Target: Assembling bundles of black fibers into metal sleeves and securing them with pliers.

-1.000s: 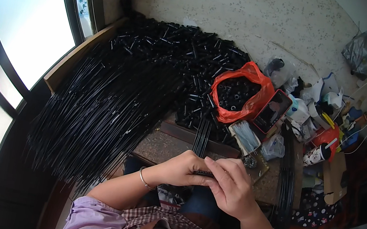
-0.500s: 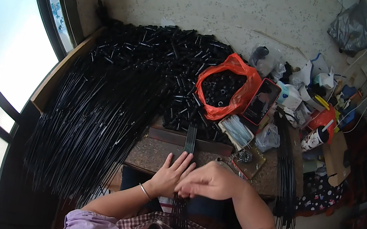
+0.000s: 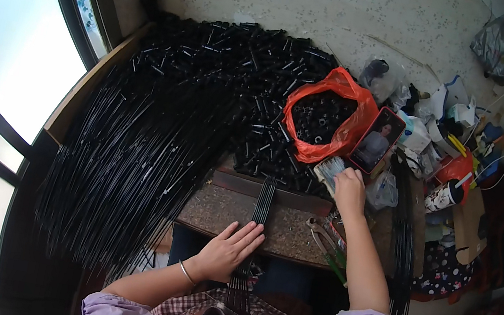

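My left hand (image 3: 229, 248) lies flat with its fingers stretched out, on a row of thin black rods (image 3: 263, 203). These rods run from a dark reddish-brown bar (image 3: 237, 184) on the worktable down towards my lap. My right hand (image 3: 350, 187) reaches to a small tray of thin pale sticks (image 3: 331, 169); its fingers are bent together at the tray's edge, and what they pinch, if anything, is hidden. Close to my right forearm lie pliers with green handles (image 3: 333, 261).
A large heap of black tubular parts (image 3: 214, 63) and long black rods (image 3: 122, 168) covers the left and back. A red plastic bag (image 3: 361, 119) holds black pieces. Beside it are a phone (image 3: 378, 139), a patterned cup (image 3: 444, 197) and clutter. More rods (image 3: 403, 238) hang over the right edge.
My right hand has moved from above my left hand to the tray of sticks, up and to the right. The pliers now show. My left hand stays on the rods. The view has shifted slightly.
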`<state>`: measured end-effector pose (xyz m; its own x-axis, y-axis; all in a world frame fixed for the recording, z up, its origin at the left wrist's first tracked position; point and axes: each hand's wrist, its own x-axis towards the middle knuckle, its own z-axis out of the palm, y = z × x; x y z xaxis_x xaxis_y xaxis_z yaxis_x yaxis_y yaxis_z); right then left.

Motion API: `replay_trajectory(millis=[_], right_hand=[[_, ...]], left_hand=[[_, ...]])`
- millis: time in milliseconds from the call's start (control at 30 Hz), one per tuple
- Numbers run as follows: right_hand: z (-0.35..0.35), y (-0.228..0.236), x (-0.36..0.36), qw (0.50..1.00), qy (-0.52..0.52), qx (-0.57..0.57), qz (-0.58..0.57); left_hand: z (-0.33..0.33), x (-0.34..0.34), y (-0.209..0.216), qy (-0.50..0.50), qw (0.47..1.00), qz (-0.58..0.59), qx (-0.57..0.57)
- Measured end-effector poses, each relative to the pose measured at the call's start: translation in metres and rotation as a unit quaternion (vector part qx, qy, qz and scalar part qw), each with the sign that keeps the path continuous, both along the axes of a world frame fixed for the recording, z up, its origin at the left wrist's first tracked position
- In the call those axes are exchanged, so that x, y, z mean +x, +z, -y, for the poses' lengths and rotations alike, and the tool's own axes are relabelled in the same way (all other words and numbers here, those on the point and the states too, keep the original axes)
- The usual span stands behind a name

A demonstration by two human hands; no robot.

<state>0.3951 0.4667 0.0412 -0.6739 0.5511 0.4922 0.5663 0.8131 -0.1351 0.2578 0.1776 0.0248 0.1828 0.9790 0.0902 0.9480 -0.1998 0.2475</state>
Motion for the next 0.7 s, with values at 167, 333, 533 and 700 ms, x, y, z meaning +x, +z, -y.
replay_trajectory(millis=[167,333,533,700], right_hand=[[0.045,-0.008,-0.036,0.956,0.218,-0.183,-0.067],[0.05,-0.021,-0.041,0.954,0.211,-0.212,-0.011],[0.051,-0.02,-0.043,0.959,0.19,-0.211,0.01],[0.051,-0.019,-0.044,0.96,0.22,-0.169,0.036]], left_hand=[[-0.002,-0.003,-0.007,0.008,1.0,0.016,-0.003],[-0.004,-0.004,-0.006,-0.002,0.999,-0.049,-0.021],[-0.006,-0.005,-0.008,-0.002,0.999,-0.021,-0.025],[-0.007,-0.006,-0.006,0.004,0.999,0.027,-0.03]])
